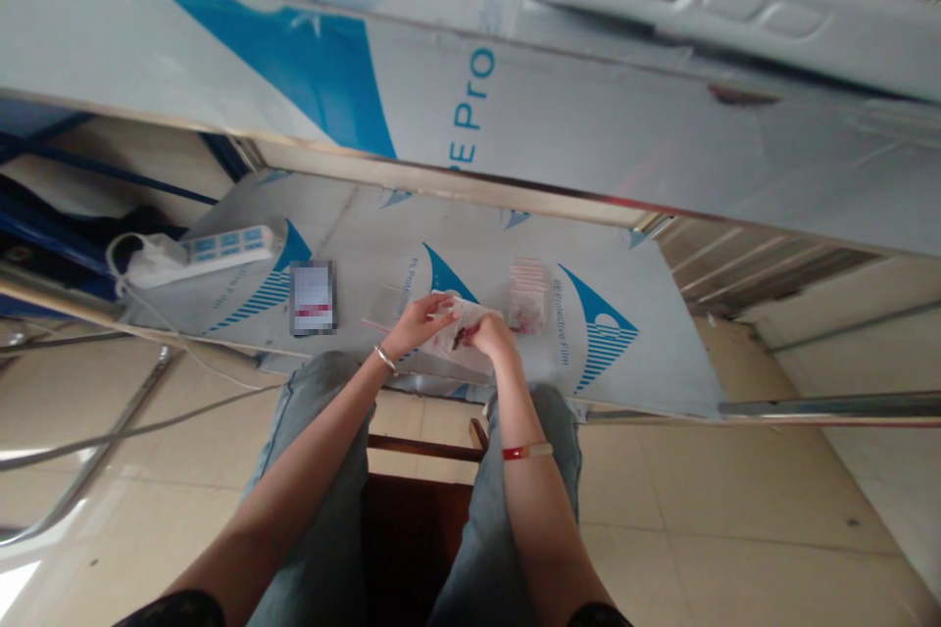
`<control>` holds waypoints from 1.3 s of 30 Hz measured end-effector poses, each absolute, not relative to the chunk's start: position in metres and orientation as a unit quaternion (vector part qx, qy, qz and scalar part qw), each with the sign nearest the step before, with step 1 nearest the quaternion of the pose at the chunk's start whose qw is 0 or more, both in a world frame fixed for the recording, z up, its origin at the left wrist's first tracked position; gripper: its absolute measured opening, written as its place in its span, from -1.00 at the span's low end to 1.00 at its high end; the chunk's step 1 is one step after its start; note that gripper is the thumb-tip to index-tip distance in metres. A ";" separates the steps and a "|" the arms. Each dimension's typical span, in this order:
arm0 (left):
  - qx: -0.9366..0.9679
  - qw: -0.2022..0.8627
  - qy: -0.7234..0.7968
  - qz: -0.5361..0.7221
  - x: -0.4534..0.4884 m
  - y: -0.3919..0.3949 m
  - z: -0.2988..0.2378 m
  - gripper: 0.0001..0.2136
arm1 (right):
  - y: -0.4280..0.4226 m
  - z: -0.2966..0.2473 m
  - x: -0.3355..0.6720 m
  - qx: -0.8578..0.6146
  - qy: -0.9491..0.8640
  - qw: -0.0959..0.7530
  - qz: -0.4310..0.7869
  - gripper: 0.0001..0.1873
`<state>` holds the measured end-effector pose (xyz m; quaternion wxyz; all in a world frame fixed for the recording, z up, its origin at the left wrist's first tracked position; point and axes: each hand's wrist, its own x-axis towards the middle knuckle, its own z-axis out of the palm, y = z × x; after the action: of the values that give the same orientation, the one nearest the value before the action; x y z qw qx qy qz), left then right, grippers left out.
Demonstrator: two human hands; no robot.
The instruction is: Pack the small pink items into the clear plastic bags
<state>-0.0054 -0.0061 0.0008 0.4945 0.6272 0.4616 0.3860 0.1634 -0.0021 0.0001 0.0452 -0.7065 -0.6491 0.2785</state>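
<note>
Both hands meet over the counter's (647, 353) near edge: left hand (420, 321) and right hand (491, 333) pinch a small clear bag (454, 331) between them. Bare counter lies open to the right.

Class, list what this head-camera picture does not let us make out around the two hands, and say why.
- Small dark item in the clear bag: too small, partly covered by the right hand.
- Card on the lower shelf: face blurred out.
- Left hand grip on the bag: fingertips hidden by the plastic.
- Stack of packets: print too small.
</note>
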 end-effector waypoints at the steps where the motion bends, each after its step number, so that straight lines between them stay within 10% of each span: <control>1: 0.625 0.496 0.463 0.386 -0.005 -0.006 0.001 -0.55 | -0.002 0.001 0.162 -0.715 -0.642 0.022 0.274 -0.60; 15: 0.648 0.474 0.463 0.375 -0.006 -0.004 -0.006 -0.58 | -0.002 0.005 0.157 -0.714 -0.652 -0.029 0.255 -0.67; 26: 0.647 0.480 0.461 0.374 -0.007 -0.003 -0.010 -0.58 | 0.013 0.005 0.159 -0.629 -0.612 0.351 0.328 -0.80; 39: 0.649 0.479 0.459 0.372 -0.007 -0.004 -0.007 -0.59 | 0.011 0.012 0.160 -0.601 -0.623 0.364 0.343 -0.80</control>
<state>-0.0066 -0.0039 -0.0065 0.4791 0.6491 0.4591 0.3719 0.1599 0.0105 0.0122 0.3644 -0.6009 -0.6234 0.3427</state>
